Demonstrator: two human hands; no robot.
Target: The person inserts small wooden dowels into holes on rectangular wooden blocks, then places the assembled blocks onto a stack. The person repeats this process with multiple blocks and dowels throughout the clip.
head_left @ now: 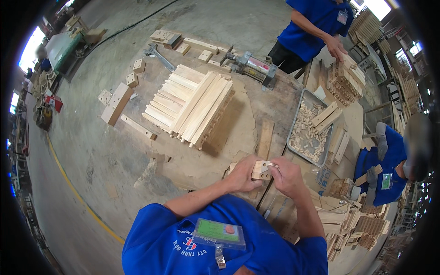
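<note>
I hold a small wooden block [261, 170] between my two hands, just above the near edge of the workbench [215, 151], a little right of the picture's centre. My left hand [241, 174] wraps the block from the 9 o'clock side, fingers curled shut around its lower half. My right hand [285, 175] comes in from 3 o'clock, thumb and forefinger pinched on something small at the block's upper right corner; it looks like a dowel peg, but it is too small for me to be sure.

At 11 o'clock from my hands a stack of pale wooden slats [190, 106] lies on the bench, the upper layer crossing the lower. At 2 o'clock sits a grey metal tray [293, 133] filled with short wooden dowels [306, 132], with a couple of slats resting across its far end. A narrow board [265, 139] lies between the tray and my hands. Loose wooden blocks [117, 103] are scattered at 10 o'clock, and a metal clamp tool [251, 64] rests at 12 o'clock at the far edge.

A person in a blue shirt [317, 23] stands beyond the bench at 1 o'clock, a hand on another slat pile [344, 77]. A second person in blue [382, 167] is at 3 o'clock.
</note>
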